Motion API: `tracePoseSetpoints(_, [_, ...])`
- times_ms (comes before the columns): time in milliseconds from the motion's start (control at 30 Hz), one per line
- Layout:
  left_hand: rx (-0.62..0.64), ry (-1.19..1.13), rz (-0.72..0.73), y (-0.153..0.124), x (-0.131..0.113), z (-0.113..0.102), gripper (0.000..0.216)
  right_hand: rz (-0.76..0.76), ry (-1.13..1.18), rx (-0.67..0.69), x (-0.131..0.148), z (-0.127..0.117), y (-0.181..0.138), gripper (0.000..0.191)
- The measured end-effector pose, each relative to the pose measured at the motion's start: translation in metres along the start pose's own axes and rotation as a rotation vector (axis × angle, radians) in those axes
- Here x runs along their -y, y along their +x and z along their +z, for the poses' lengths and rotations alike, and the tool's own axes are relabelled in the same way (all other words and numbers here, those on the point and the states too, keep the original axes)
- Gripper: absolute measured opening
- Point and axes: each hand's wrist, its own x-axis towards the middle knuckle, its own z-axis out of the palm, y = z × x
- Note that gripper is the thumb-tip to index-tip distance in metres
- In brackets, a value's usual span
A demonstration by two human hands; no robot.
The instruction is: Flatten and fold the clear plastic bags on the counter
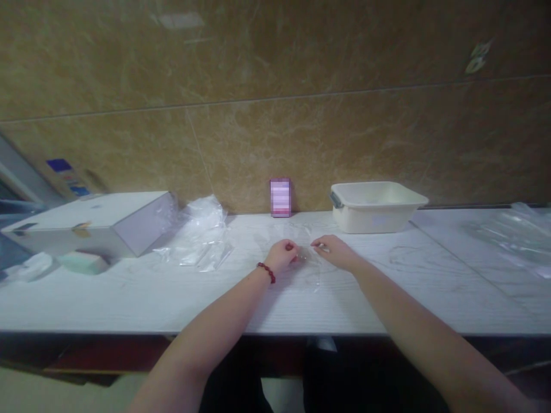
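Observation:
Above the middle of the white table, a thin clear plastic bag (310, 274) stretches between my two hands and hangs toward the table's front. My left hand (281, 256), with a dark red bead bracelet (267, 273) at its wrist, pinches the bag with curled fingers. A short gap to the right, my right hand (336, 252) has thumb and fingertips closed on the bag's other side. The film is so transparent that its edges are hard to make out. Whether anything small lies inside it, I cannot tell.
A cream plastic bin (373, 219) stands at the back right. At the left are a pile of clear bags (200, 235), a white box (99, 215) and a pale green block (84, 263). More plastic film (523, 238) lies far right. A phone-like screen (280, 198) leans on the wall.

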Motion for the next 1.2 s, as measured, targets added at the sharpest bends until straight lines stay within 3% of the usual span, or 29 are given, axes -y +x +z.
tracePoseSetpoints(133, [0.004, 0.041, 0.027, -0.001, -0.003, -0.003, 0.009, -0.08, -0.096, 0.112, 0.003, -0.003, -0.003, 0.026])
tracePoseSetpoints(367, [0.015, 0.107, 0.008, -0.002, -0.006, -0.008, 0.017, 0.031, -0.169, 0.258, 0.005, -0.004, -0.006, 0.036])
tracePoseSetpoints(633, [0.057, 0.258, 0.044, -0.001, -0.002, -0.017, 0.023, 0.054, -0.184, 0.326, -0.002, -0.006, -0.007, 0.048])
tracePoseSetpoints(900, [0.059, 0.306, 0.047, -0.003, -0.005, -0.023, 0.024, 0.068, -0.175, 0.339, -0.002, -0.008, -0.007, 0.048])
tracePoseSetpoints(1067, [0.011, 0.45, 0.263, -0.008, -0.015, -0.024, 0.024, 0.05, -0.172, 0.323, -0.002, -0.008, -0.008, 0.047])
tracePoseSetpoints(1200, [0.295, 0.445, 0.513, -0.019, -0.026, -0.016, 0.032, 0.057, -0.178, 0.325, -0.002, -0.007, -0.008, 0.046])
